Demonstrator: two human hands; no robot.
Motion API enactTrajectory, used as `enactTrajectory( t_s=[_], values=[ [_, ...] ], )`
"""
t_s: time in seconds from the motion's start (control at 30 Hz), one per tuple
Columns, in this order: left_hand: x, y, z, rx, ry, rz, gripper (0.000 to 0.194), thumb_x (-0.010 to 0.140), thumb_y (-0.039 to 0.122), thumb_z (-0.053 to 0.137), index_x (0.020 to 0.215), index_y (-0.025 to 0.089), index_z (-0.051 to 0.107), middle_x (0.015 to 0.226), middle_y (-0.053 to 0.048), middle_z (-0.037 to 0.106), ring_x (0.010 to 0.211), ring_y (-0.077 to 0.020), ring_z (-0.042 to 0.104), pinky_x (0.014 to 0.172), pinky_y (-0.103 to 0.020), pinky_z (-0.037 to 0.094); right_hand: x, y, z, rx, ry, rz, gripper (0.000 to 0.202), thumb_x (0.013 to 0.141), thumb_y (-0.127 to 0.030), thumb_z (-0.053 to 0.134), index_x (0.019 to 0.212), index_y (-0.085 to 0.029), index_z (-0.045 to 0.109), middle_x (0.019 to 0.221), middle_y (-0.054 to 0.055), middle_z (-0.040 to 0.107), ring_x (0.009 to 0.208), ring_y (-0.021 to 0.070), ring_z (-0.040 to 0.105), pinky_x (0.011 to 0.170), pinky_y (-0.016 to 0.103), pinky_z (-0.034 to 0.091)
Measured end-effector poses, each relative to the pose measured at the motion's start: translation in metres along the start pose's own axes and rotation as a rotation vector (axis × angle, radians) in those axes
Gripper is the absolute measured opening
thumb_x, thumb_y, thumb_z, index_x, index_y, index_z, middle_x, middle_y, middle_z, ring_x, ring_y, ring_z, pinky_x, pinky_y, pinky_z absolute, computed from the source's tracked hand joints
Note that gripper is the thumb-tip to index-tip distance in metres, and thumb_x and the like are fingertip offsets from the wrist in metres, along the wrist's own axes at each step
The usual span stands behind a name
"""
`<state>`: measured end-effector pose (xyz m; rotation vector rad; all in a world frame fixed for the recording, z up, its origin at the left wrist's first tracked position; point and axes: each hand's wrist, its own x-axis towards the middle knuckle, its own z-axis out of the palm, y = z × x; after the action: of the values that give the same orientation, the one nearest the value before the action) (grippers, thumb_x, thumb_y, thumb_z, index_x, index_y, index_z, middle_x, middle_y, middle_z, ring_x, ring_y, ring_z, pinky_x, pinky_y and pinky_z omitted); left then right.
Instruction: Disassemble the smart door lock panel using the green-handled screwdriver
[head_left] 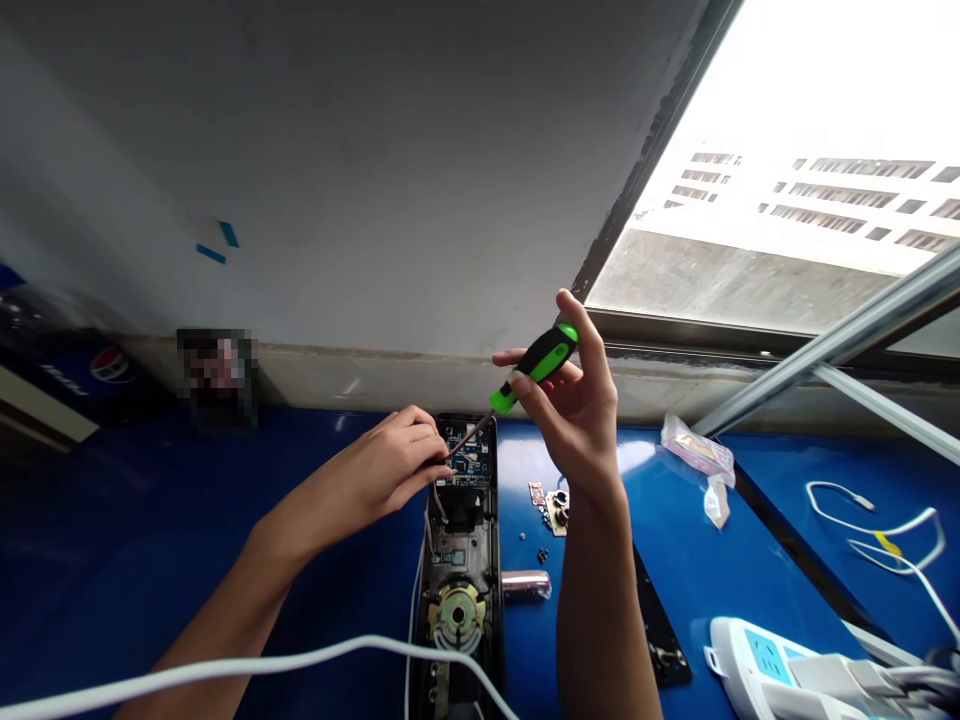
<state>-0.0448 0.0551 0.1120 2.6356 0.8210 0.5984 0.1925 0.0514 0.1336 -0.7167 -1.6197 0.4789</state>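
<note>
A screwdriver point(553, 352) with a green and black handle is in my right hand point(589, 415), held between thumb and fingers with the index finger raised. Its shaft slants down to the left, toward the green-blue circuit board point(472, 465) at the far end of an opened black device housing point(480, 545). My left hand point(397, 460) is closed at the board's left edge, its fingertips beside the screwdriver's tip; what they pinch is hidden. Nearer to me inside the housing sits a round speaker point(459, 618). Thin wires run along the housing's left side.
Right of the housing lie a pinkish cylinder point(526, 586), loose screws point(542, 555), a small board point(557, 512) and a long black panel point(667, 640). A white power strip point(739, 660), plastic bag point(697, 450) and metal frame point(832, 350) stand farther right. A white cable point(337, 655) crosses in front.
</note>
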Motion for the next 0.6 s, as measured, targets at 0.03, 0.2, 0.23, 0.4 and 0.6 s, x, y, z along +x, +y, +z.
enactTrajectory(
  t_s=[0.03, 0.2, 0.23, 0.4, 0.6],
  values=[
    [0.000, 0.000, 0.000, 0.005, 0.006, 0.003, 0.015, 0.106, 0.029, 0.057, 0.097, 0.020, 0.066, 0.107, -0.008, 0.070, 0.104, -0.0223, 0.064, 0.085, -0.033, 0.055, 0.000, -0.001, -0.001, -0.018, -0.012, 0.007, 0.077, 0.099, -0.030, 0.063, 0.163, -0.035, 0.021, 0.106, 0.003, 0.076, 0.107, 0.0234, 0.076, 0.079, 0.039, 0.070],
    [0.001, -0.006, 0.003, 0.011, 0.082, 0.009, 0.014, 0.105, 0.030, 0.059, 0.099, 0.021, 0.068, 0.104, -0.008, 0.071, 0.112, -0.0248, 0.061, 0.091, -0.036, 0.054, -0.001, -0.005, -0.003, -0.065, -0.050, 0.012, 0.086, 0.099, -0.027, 0.062, 0.166, -0.036, 0.009, 0.115, 0.005, 0.077, 0.109, 0.0234, 0.077, 0.092, 0.044, 0.069],
    [0.001, -0.007, 0.003, 0.007, 0.103, 0.009, 0.013, 0.104, 0.030, 0.060, 0.100, 0.021, 0.068, 0.102, -0.007, 0.071, 0.114, -0.0253, 0.060, 0.091, -0.036, 0.054, -0.001, -0.006, -0.002, -0.065, -0.037, 0.010, 0.088, 0.099, -0.026, 0.063, 0.166, -0.036, 0.008, 0.116, 0.005, 0.077, 0.107, 0.0233, 0.078, 0.092, 0.045, 0.069],
    [0.002, -0.013, 0.005, 0.024, 0.204, 0.003, 0.012, 0.104, 0.028, 0.060, 0.104, 0.021, 0.069, 0.103, -0.007, 0.071, 0.117, -0.0263, 0.057, 0.094, -0.038, 0.053, 0.005, -0.011, 0.012, -0.122, 0.069, -0.052, 0.083, 0.098, -0.026, 0.065, 0.164, -0.035, 0.016, 0.114, 0.005, 0.077, 0.097, 0.0234, 0.079, 0.090, 0.045, 0.070],
    [0.001, -0.012, 0.002, 0.005, 0.251, -0.065, 0.026, 0.105, 0.040, 0.057, 0.123, 0.023, 0.065, 0.122, -0.009, 0.068, 0.129, -0.0275, 0.053, 0.109, -0.045, 0.050, 0.011, -0.012, 0.024, -0.142, 0.045, -0.099, 0.077, 0.100, -0.024, 0.060, 0.163, -0.038, 0.019, 0.125, 0.006, 0.072, 0.114, 0.0257, 0.074, 0.093, 0.045, 0.069]
  ],
)
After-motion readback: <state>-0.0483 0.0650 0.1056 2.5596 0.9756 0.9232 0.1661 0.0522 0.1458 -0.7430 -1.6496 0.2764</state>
